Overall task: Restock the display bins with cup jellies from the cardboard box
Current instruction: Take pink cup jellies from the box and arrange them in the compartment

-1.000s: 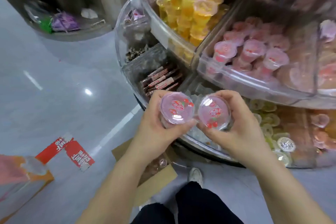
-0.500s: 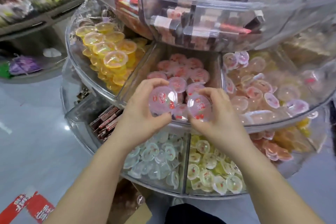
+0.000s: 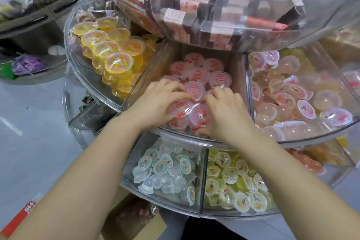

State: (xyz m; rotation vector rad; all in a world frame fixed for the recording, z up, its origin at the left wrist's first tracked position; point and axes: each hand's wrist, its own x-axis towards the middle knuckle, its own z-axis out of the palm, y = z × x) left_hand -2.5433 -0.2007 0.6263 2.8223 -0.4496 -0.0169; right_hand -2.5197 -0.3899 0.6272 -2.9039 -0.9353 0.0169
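We now have both hands down inside the middle bin (image 3: 236, 143); 1 s ago they were held out in front of the stand w/ a pink cup each, and 0.5 s ago just at the rim. So the two cups have gone from carried to nearly placed.

Left hand (image 3: 155, 103) curls over its pink cup (image 3: 180, 108), fingers round the lid edge, so that grip is closed on the cup. Right hand (image 3: 224, 113) does the same w/ the second cup (image 3: 200, 116), thumb tucked under at the front wall. The two cups touch each other between the hands and sit on top of the front row of pink cups already in the bin. More pink cups (image 3: 198, 74) lie just beyond the fingertips, toward the back.

Left of the left hand: yellow cups (image 3: 116, 52) in the next bin. Right of the right hand: mixed pale cups (image 3: 288, 99). Below the wrists: clear and yellow-green cups on the lower tier.

The box (image 3: 134, 220) is below our left forearm, on the floor, w/ stock still visible inside.

We judge the step as release: let go, then back to the box for more.
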